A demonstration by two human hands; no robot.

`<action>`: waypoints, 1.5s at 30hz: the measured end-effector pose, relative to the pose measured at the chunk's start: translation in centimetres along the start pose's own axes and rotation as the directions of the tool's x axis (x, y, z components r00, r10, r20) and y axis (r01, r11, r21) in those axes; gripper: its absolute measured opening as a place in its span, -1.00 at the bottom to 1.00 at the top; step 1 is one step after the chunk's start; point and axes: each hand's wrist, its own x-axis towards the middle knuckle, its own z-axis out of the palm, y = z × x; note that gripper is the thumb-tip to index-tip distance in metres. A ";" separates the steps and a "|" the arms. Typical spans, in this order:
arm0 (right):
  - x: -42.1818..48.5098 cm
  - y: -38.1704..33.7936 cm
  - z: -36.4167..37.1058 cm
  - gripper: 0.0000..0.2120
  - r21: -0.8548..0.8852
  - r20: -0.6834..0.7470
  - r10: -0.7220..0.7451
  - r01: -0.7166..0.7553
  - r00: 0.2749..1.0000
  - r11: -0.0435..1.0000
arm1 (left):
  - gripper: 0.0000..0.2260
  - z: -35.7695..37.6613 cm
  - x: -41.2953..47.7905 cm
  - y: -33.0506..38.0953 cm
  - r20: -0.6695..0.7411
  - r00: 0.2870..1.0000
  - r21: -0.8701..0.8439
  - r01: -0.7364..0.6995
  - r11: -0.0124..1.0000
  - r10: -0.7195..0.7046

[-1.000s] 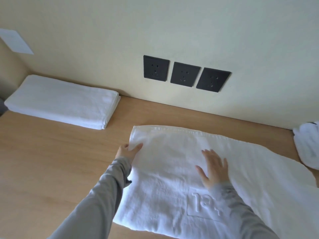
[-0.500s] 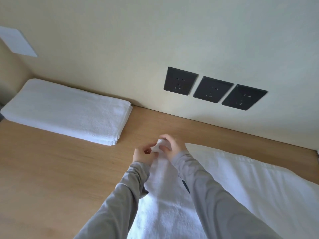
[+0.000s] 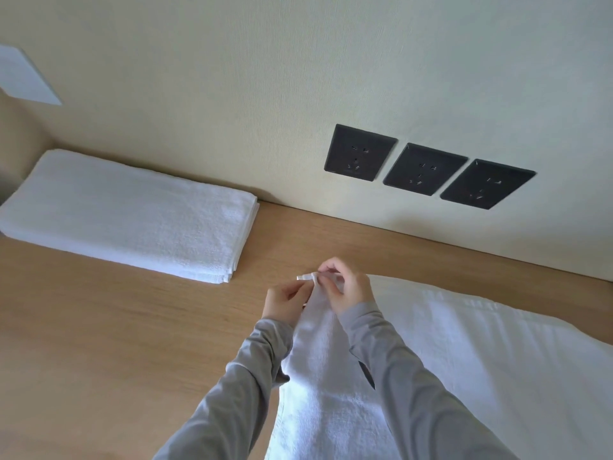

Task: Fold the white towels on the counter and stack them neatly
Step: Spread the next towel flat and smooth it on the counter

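A large white towel (image 3: 464, 353) lies spread over the right part of the wooden counter (image 3: 116, 327). Its near-left corner is lifted off the wood. My left hand (image 3: 285, 302) and my right hand (image 3: 345, 287) are close together above the counter, and both pinch that raised corner between fingers and thumb. The cloth hangs down between my grey sleeves. A folded white towel (image 3: 132, 217) lies flat at the back left, against the wall.
Three black wall sockets (image 3: 424, 167) sit in a row on the cream wall above the counter's back edge. A pale panel (image 3: 26, 78) is fixed to the wall at the far left. Bare wood stretches between the folded towel and my hands.
One second ago both hands lay flat on the spread towel. They have since come together and lifted its left corner. The view has shifted left, so the crumpled cloth at the right is out of sight.
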 end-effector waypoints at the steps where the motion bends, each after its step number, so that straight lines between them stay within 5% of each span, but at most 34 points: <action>1: 0.0 -0.1 0.0 -0.97 0.008 0.003 0.012 -0.012 1.000 1.000 | -0.75 0.1 -0.1 0.0 0.001 1.000 -0.007 -0.012 1.000 0.012; 8: -0.7 -0.2 -0.6 -0.95 0.013 0.099 0.048 -0.049 0.994 0.999 | -0.86 0.8 -0.4 0.4 -0.061 0.998 0.073 -0.030 0.997 0.035; 20: -1.4 -1.0 -1.9 -0.85 0.027 0.042 -0.006 0.005 0.999 1.000 | -0.89 0.4 -0.8 1.0 -0.145 0.985 0.163 -0.064 0.984 0.089; 30: -1.4 -1.7 -2.1 -0.94 -0.045 0.126 0.006 0.000 0.992 0.999 | -0.90 -0.4 -1.1 0.9 -0.026 0.991 0.197 -0.126 0.972 0.134; 32: -1.9 -1.4 -2.4 -0.83 -0.078 0.117 0.008 0.001 0.993 0.997 | -0.90 -0.6 -0.7 0.7 -0.041 0.995 0.257 -0.075 0.963 0.088; 34: -2.6 -1.2 -2.9 -0.70 -0.054 0.076 0.043 -0.039 0.996 0.998 | -0.85 -1.1 0.1 0.5 -0.203 0.978 0.354 0.039 0.934 0.036; 37: -3.5 -0.9 -3.7 -0.88 -0.054 0.036 0.068 -0.066 0.997 0.996 | -0.78 -1.1 1.2 0.4 -0.263 0.961 0.429 0.193 0.883 -0.083; 45: -4.5 -2.0 -5.2 -0.99 0.050 -0.052 0.035 -0.033 0.998 0.998 | -0.86 2.1 2.6 1.6 -0.224 0.919 0.193 0.369 0.909 -0.325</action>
